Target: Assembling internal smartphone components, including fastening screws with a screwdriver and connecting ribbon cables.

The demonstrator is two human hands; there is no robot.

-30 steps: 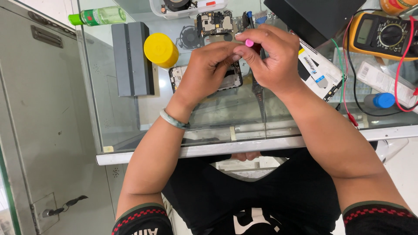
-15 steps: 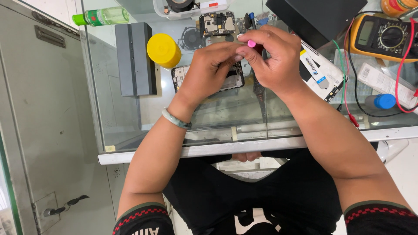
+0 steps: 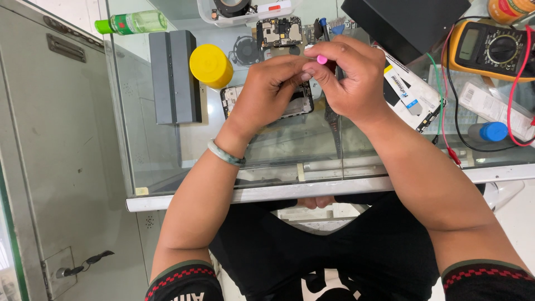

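I see both hands meeting above an opened phone (image 3: 267, 103) that lies on the glass counter (image 3: 290, 150). My right hand (image 3: 351, 83) has its fingers curled in and pinches a thin tool with a pink cap (image 3: 322, 59), the cap showing just above the thumb and forefinger. My left hand (image 3: 267, 92) bends its fingers in against the right hand's fingertips, touching them; whether it grips anything itself I cannot tell, since the fingers cover the spot. A pale green bangle (image 3: 225, 153) sits on the left wrist. Just left of the phone stands a yellow cylinder (image 3: 210, 66), and beyond it a grey box (image 3: 174, 75). A bare circuit board (image 3: 280, 32) lies behind the hands, and a yellow multimeter (image 3: 490, 50) sits well to the right.
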